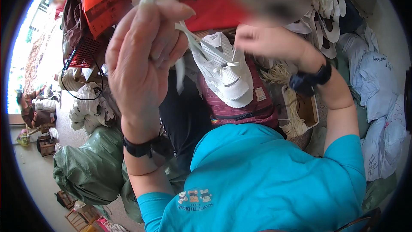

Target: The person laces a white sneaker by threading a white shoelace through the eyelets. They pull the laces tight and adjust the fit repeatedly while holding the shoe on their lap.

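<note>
Left hand [141,56], nearest the camera at 10 o'clock, raised, fingers curled tight around a white shoelace [193,41]; the lace runs taut down to a white sneaker [225,71]. Sneaker lies just above centre, on a dark red striped cushion [244,103] in the lap, toe toward the body. Right hand [266,41], 1 o'clock, rests at the shoe's collar; grip blurred, cannot tell.

Judged step: lacing, drawing slack through an eyelet. Next move needs the free lace end guided into the following eyelet, shoe held steady.

Farther: stacked white soles [326,4] at 1 o'clock.
</note>
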### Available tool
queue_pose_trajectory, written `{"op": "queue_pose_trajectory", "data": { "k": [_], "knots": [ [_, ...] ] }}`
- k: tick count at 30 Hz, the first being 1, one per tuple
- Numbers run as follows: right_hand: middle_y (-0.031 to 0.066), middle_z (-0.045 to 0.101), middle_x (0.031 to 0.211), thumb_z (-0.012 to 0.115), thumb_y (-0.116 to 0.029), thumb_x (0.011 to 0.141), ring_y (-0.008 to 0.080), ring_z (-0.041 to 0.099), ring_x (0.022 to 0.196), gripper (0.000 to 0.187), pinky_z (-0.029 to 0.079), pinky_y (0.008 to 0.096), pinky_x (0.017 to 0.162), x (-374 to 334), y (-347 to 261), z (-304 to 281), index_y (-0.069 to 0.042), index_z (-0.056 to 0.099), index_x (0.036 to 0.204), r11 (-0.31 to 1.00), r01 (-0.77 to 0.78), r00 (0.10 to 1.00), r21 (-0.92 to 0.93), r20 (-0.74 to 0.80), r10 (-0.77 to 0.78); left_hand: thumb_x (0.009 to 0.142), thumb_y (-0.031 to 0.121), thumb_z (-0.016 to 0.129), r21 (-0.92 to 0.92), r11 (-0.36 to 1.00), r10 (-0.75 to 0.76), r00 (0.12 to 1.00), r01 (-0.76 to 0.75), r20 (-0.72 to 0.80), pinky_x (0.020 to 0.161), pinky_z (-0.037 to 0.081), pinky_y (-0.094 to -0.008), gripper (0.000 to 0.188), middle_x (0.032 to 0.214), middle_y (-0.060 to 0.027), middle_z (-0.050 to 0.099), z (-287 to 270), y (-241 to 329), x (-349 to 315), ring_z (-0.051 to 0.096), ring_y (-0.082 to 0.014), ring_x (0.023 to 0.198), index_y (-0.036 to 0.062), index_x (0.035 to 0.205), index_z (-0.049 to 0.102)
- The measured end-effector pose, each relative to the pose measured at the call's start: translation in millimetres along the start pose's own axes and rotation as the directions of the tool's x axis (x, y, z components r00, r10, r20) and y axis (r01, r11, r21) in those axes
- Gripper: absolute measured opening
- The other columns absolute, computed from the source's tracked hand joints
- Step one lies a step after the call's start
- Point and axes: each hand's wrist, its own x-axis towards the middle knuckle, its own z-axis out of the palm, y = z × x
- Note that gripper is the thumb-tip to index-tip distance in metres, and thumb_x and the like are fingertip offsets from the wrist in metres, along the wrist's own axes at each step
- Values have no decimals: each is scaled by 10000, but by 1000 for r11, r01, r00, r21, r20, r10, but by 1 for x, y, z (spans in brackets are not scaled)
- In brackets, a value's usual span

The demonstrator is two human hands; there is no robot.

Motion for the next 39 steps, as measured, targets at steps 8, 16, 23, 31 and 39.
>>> {"op": "queue_pose_trajectory", "data": {
  "k": [8, 16, 23, 31, 39],
  "knots": [
    [149, 679, 764, 631, -196, 894, 358, 668, 667, 160, 535, 468, 629, -2, 5, 100, -64, 605, 980, 975, 5, 987, -224, -153, -40, 1081, 231, 455, -28, 999, -39, 990, 35, -136, 577, 311, -208, 379, 685, 65, 369, 7, -28, 13, 328, -21, 609, -77, 1085, 675],
    [117, 631, 680, 634, -160, 846, 324, 666, 651, 138, 528, 448, 603, 2, 8, 132, -54, 560, 894, 920, 204, 933, -336, -217, -287, 1084, 197, 385, -33, 999, 2, 1000, -1, 18, 602, 320, -214, 347, 720, 62, 336, 1, 4, 14, 304, -27, 611, -76, 1182, 576],
    [86, 648, 785, 662, -132, 886, 300, 677, 779, 270, 529, 412, 786, -21, -7, 125, -42, 547, 1113, 996, 58, 934, 64, -356, -32, 1087, 160, 353, -243, 965, 154, 967, -103, 203, 631, 340, -253, 288, 787, 28, 385, -4, 31, 22, 327, -55, 616, -44, 1212, 514],
    [122, 672, 1000, 619, -131, 974, 210, 670, 941, 272, 531, 314, 851, 17, -27, 85, -6, 553, 1206, 887, 412, 825, 209, -499, -266, 1093, 160, 363, -228, 963, 140, 990, -142, -23, 641, 349, -257, 289, 800, 9, 398, -22, 21, 17, 355, -68, 631, -65, 1195, 512],
    [21, 664, 955, 561, -242, 1035, 56, 600, 844, 240, 512, 236, 782, 57, 1, 78, -39, 645, 1131, 426, 24, 998, 904, 0, -55, 1080, 132, 399, -216, 957, 170, 977, -195, -127, 615, 358, -260, 251, 839, -34, 453, -22, 27, -2, 371, -70, 596, -64, 1168, 530]
  ]
}}
